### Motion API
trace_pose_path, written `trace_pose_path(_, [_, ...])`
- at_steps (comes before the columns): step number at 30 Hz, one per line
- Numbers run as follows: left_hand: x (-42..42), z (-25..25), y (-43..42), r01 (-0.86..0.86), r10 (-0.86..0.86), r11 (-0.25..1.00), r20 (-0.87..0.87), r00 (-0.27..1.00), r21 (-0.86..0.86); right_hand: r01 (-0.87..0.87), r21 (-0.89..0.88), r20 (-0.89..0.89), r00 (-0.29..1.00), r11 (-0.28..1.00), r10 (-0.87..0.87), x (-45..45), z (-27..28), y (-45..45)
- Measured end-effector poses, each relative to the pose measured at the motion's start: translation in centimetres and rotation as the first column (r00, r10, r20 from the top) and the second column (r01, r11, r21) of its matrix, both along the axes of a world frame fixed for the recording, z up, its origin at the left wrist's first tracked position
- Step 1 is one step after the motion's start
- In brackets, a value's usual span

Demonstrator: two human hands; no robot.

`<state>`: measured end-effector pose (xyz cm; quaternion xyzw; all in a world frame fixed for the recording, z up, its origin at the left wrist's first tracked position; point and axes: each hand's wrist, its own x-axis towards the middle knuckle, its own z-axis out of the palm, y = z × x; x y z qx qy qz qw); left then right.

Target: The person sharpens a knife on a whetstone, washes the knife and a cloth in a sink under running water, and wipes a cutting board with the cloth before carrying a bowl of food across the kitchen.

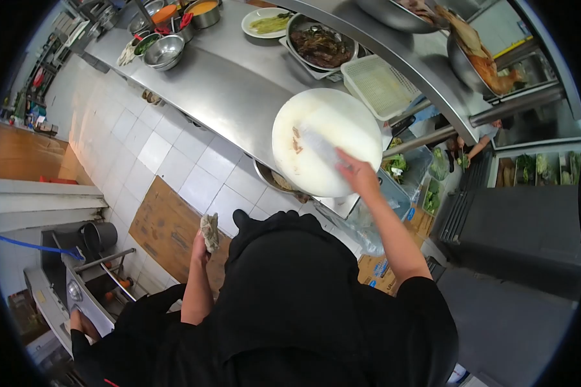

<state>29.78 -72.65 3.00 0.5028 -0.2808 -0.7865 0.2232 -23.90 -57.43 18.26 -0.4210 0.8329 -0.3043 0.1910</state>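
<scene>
Currently, the hands hold a cloth and a blurred tool.

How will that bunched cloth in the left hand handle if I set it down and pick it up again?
The cloth looks floppy: its crumpled folds above the left hand suggest it would sag or unfold. That uneven wad seems unlikely to roll. It is probably light, being small and thin-looking, though I can't tell whether it's wet.
</scene>
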Motion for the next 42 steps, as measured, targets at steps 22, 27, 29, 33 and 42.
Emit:
trace_pose_path(22, [4.6,-5.1,4.4,-0.008,-0.005,0.995,0.136,0.991,0.095,0.047,0.125,-0.003,0.999,0.991,-0.047,0.8,0.0,0.0])
trace_pose_path(27, [3.0,-2.9,3.8,-0.046,0.033,0.996,0.18,0.983,0.07,0.425,-0.067,-0.031,0.904,0.903,-0.427,-5.6,-1.2,1.6])
trace_pose_path(29, [3.4,-3.7,3.1,-0.008,-0.004,0.997,0.17,0.985,0.075,0.407,-0.006,0.007,0.914,0.914,-0.407,-3.8,0.0,0.7])
trace_pose_path(33, [3.6,-3.7,1.6,0.052,-0.06,0.997,0.16,0.985,0.051,0.1,0.098,-0.037,0.995,0.99,-0.097,2.8,0.9,-1.2])
trace_pose_path(42, [3.4,-1.8,0.4,0.028,-0.033,0.999,0.116,0.993,0.043,0.166,0.029,-0.098,0.982,0.986,-0.162,-1.5,0.1,-2.5])
